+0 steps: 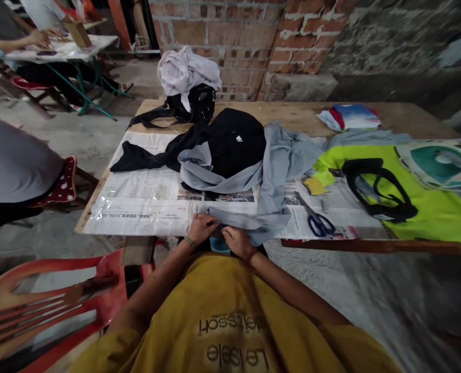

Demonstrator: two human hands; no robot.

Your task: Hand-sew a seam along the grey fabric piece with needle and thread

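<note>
A black and grey garment (234,147) with a small white logo lies bunched on the newspaper-covered table in front of me. Its grey part (273,176) trails down to the table's near edge. There, my left hand (201,226) has its fingers closed on the end of the grey cloth. Close beside it, my right hand (236,241) also pinches the cloth's lower edge. The fingertips of the two hands are a short way apart. Scissors (319,221) with dark handles lie on the newspaper to the right of my hands.
Newspaper (137,207) under clear film covers the wooden table (288,110). On the right are a bright yellow-green cloth (354,158), a black strap loop (381,191) and an iron (444,160). A black bag (201,103) stands behind. A red chair (109,290) is at my left; other people sit beyond.
</note>
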